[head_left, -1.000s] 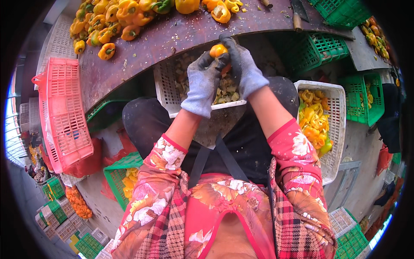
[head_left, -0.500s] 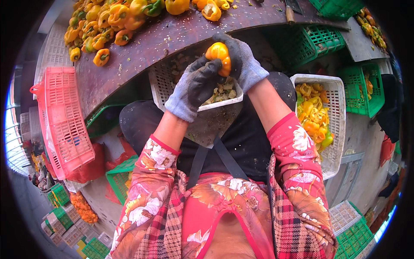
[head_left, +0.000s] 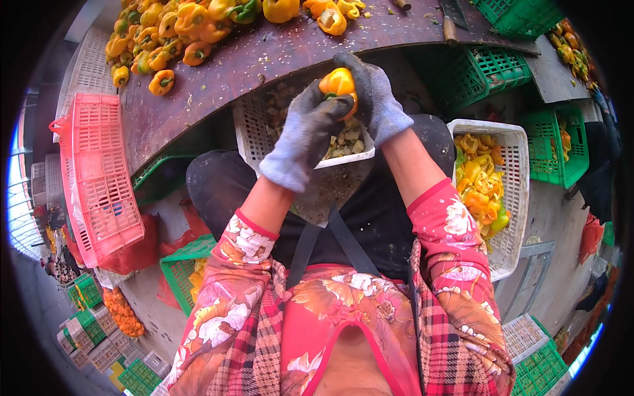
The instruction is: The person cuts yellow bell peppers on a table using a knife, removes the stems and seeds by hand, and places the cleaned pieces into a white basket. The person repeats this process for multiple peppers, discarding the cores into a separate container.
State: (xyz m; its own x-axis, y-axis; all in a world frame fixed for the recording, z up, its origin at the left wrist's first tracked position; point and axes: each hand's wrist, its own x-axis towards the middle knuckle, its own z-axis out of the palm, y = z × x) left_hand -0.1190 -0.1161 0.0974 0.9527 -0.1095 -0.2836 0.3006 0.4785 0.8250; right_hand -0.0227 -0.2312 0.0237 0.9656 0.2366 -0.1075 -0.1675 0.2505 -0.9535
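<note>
My left hand (head_left: pixel 307 125) and my right hand (head_left: pixel 373 99), both in black-and-grey gloves, are closed round an orange-yellow bell pepper (head_left: pixel 338 84) at the table's near edge. The left fingers lie across its lower part, while the right grips its far side. Below them a white slotted crate (head_left: pixel 247 129) between my legs holds pale chopped scraps (head_left: pixel 347 140). Another white crate (head_left: pixel 508 198) by my right leg holds opened yellow peppers (head_left: pixel 479 185).
The dark table (head_left: pixel 178 119) bears a pepper pile (head_left: pixel 158 33) and wooden-handled knives (head_left: pixel 450 30). Pink crates (head_left: pixel 99 178) stand left; green crates (head_left: pixel 485 72) are under and on the table's right and beside me (head_left: pixel 178 270). A co-worker's arm (head_left: pixel 602 105) shows at far right.
The pepper has grown more visible between my hands since a second ago, and my left hand has shifted lower and turned round it. A co-worker's arm has appeared at the far right.
</note>
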